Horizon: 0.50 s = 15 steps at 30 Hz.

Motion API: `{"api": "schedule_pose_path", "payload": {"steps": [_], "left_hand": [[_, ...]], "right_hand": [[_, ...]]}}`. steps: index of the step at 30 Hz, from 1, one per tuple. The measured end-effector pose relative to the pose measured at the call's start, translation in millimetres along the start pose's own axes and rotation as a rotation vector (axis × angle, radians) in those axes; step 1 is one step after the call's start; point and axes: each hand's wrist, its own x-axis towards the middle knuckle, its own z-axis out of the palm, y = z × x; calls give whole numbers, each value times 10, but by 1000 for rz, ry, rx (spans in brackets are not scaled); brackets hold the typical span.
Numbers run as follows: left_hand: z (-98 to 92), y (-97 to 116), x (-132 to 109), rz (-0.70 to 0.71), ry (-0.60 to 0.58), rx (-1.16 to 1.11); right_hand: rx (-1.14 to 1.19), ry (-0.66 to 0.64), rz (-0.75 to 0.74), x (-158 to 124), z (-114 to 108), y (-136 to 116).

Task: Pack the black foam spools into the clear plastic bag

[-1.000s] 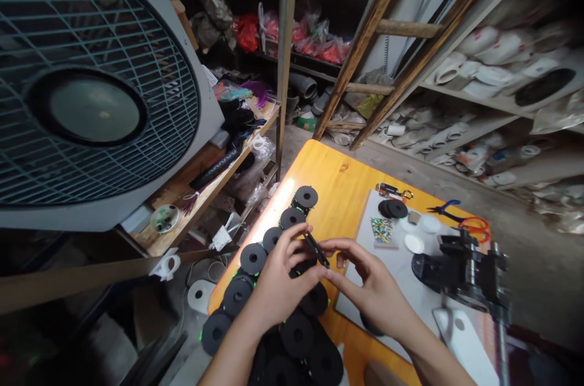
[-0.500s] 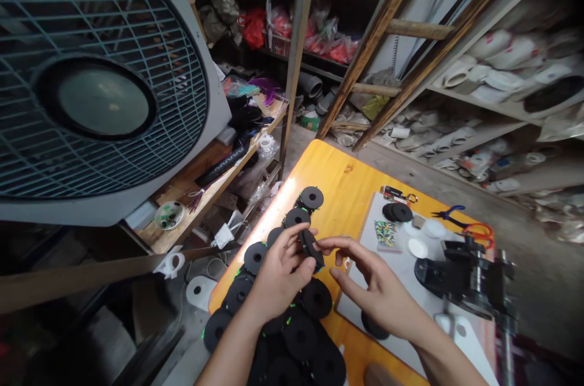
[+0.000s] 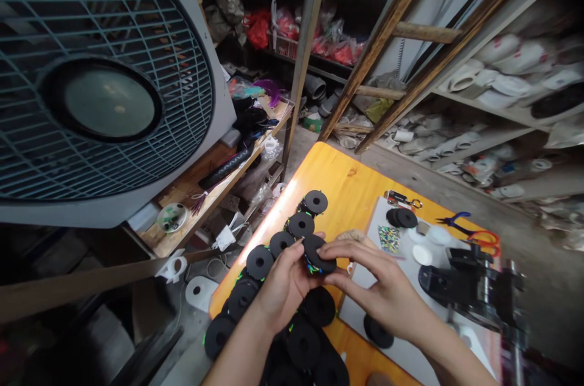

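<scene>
Between both hands is a black foam spool (image 3: 320, 254), tilted, with blue, green and yellow bits showing along its rim. My left hand (image 3: 286, 282) grips it from the left, thumb on its edge and fingers mostly hidden below. My right hand (image 3: 376, 267) pinches its right side, fingers on the upper face and thumb at the lower edge. Just left of the hands, more black spools (image 3: 260, 262) with green bits at their rims lie in rows and piles on the yellow wooden table (image 3: 335, 173). Another black disc (image 3: 378, 330) lies under my right forearm.
On a white board (image 3: 360, 307) sit a packet of coloured bits (image 3: 389, 239), stacked black discs (image 3: 401, 217) and a black metal device (image 3: 469, 282). Pliers (image 3: 455, 220) and orange-handled scissors (image 3: 484, 240) lie beyond. A large fan (image 3: 109, 94) stands left; a wooden ladder (image 3: 387, 51) leans behind.
My right hand has closed onto the spool, which has turned from nearly edge-on to show its upper face and coloured rim. My left hand's grip has shifted. The view has moved slightly.
</scene>
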Motion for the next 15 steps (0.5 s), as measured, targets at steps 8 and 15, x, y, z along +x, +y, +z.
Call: {"api": "schedule_pose_path", "payload": {"steps": [8,15], "left_hand": [[-124,83,-185,175,128,163],[-350,170,-614,236,330,247]], "right_hand": [[25,268,287,432,-203,412],[-31,68,291,1046,-215,868]]}}
